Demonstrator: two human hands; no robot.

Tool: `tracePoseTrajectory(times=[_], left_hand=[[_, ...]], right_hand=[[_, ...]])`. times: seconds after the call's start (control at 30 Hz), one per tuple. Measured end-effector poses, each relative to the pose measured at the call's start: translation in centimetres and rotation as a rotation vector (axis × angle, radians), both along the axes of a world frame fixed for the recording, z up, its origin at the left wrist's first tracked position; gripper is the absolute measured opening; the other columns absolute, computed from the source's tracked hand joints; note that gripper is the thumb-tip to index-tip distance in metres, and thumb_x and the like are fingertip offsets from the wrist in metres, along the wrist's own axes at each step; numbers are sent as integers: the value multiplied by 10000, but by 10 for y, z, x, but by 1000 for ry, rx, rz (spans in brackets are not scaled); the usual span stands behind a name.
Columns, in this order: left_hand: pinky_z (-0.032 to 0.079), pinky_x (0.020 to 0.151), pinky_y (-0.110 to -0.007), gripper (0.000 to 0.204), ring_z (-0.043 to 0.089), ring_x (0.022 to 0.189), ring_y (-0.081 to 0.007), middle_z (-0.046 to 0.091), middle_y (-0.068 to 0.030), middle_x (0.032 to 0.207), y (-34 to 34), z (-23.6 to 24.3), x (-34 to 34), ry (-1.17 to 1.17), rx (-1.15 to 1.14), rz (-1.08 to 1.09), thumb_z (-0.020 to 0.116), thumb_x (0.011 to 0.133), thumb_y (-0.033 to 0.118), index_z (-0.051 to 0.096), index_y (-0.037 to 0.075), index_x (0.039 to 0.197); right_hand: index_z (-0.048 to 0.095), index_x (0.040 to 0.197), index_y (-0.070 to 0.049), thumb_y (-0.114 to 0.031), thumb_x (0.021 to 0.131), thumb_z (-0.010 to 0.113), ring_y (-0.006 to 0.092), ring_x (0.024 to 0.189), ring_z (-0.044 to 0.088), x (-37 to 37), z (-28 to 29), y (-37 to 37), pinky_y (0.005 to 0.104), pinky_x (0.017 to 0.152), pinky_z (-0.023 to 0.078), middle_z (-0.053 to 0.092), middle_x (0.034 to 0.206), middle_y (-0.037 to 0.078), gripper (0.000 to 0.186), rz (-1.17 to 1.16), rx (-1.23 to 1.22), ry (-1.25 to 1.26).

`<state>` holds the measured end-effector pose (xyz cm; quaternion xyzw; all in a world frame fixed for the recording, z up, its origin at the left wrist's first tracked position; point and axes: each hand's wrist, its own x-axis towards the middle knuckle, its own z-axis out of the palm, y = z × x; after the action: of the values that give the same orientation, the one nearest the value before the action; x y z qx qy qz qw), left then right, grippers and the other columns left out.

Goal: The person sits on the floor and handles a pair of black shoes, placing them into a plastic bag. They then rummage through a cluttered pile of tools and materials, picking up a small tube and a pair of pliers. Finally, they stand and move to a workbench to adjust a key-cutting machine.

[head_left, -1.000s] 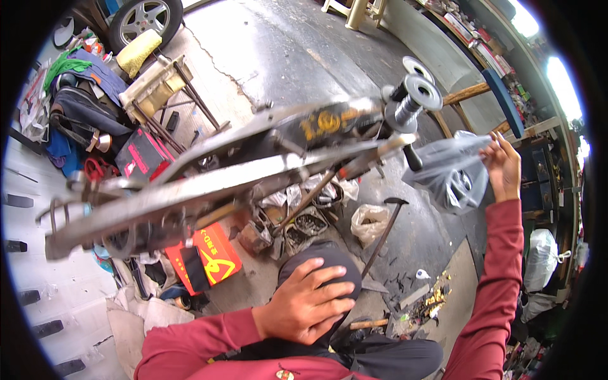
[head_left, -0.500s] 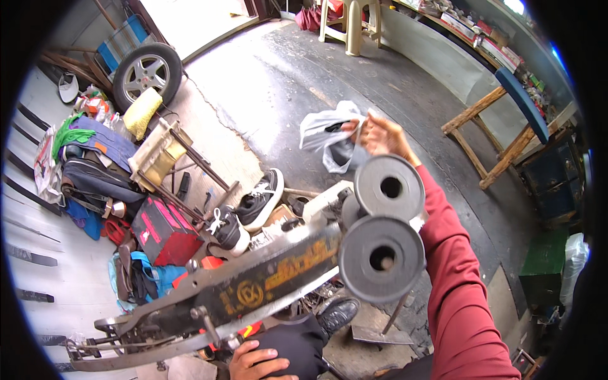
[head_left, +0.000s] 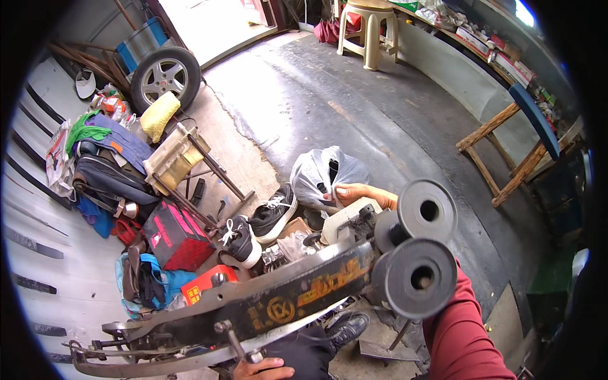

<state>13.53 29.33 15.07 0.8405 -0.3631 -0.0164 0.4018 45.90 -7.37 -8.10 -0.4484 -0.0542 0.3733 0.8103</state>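
My right hand (head_left: 356, 193) grips a white plastic bag (head_left: 310, 171) with dark items inside, just beyond the machine and beside two black-and-white sneakers (head_left: 244, 244); the machine partly hides that arm. A black metal machine arm (head_left: 221, 313) with worn yellow markings crosses the foreground, carrying two dark, flanged spools (head_left: 400, 282) at its right end. My left hand (head_left: 263, 370) lies with fingers apart on my dark-trousered knee at the bottom edge, just below the machine.
A metal folding stool (head_left: 164, 164), piled bags and clothes (head_left: 107, 180) and a car wheel (head_left: 158, 76) are at left. A plastic stool (head_left: 370, 22) stands near the doorway. A wooden chair (head_left: 525, 164) and cluttered shelf (head_left: 475, 41) are at right.
My right hand has carried the bag from the right side across to the middle, then down beside the sneakers. My left hand stays on my knee while the view has shifted.
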Motion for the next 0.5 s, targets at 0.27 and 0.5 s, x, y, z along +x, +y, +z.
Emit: tracePoseTrajectory(times=[0.27,0.5], left_hand=[[438,1027,-536,253,600,1127,-323,688,-86,1147,2,-7,-3,-55,-65,-104,606,828,248,761,173,1013],[395,1072,-543,281,588,1213,-317,679,-80,1231,-8,-11,-17,-58,-136,-180,654,780,173,737,172,1048]], right_hand=[[614,1357,-59,-421,924,688,229,1303,555,-87,86,-81,387,1113,394,649,1346,71,569,-356,-371,-114],[468,1471,-1,-393,1023,545,230,1183,647,-272,191,-155,367,1031,501,624,1355,181,600,-540,-522,-159]])
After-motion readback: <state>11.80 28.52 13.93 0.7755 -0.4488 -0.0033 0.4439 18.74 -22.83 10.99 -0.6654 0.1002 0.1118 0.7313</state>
